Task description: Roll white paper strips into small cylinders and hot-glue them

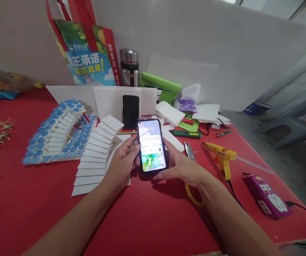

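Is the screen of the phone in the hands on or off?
On: the phone, held between the left hand and right hand, glows and shows clock digits.

There are two phones (152, 146) (131, 112) — and one glue gun (223, 160), one thermos (130, 69), one tote bag (89, 60).

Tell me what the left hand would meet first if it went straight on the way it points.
The lit phone: the left hand points forward and to the right, with its fingers at the phone's left edge, so the phone comes first. What would follow beyond it is hard to judge from this single view.
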The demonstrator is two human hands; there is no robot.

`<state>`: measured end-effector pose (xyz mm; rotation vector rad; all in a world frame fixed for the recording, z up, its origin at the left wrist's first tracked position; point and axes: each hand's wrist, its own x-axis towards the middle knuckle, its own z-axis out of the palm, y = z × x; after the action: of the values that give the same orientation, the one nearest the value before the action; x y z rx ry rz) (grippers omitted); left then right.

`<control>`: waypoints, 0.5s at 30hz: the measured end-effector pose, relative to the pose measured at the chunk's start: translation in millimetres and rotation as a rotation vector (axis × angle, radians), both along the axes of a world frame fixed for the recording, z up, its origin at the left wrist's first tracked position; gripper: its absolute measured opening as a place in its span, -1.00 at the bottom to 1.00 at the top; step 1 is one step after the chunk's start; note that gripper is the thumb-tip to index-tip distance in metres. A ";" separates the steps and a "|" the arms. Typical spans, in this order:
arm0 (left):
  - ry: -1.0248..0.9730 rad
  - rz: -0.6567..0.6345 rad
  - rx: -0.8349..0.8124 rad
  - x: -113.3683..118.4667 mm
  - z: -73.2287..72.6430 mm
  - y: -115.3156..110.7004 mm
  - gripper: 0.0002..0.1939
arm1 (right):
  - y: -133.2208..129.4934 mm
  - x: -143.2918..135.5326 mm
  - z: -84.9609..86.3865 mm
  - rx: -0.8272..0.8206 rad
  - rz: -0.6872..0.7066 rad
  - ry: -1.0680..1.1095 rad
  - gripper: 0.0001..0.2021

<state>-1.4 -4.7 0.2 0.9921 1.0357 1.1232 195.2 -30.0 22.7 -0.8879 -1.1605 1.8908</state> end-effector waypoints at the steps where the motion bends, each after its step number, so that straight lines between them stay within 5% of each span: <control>1: -0.008 0.005 -0.008 0.2 1.0 0.0 -0.37 | -0.1 -1.9 -1.1 0.015 -0.003 -0.004 0.13; 9: -0.037 0.001 -0.046 1.5 0.3 -0.2 -0.32 | 4.1 -12.8 -22.5 0.138 -0.185 -0.161 0.03; 15: -0.051 -0.009 -0.051 4.2 0.3 -1.9 -0.21 | 6.5 -18.6 -28.8 0.144 -0.386 -0.148 -0.50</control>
<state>2.8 -6.6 0.5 0.9224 1.0133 1.1044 176.6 -23.5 -6.1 -1.0964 -1.1032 1.4341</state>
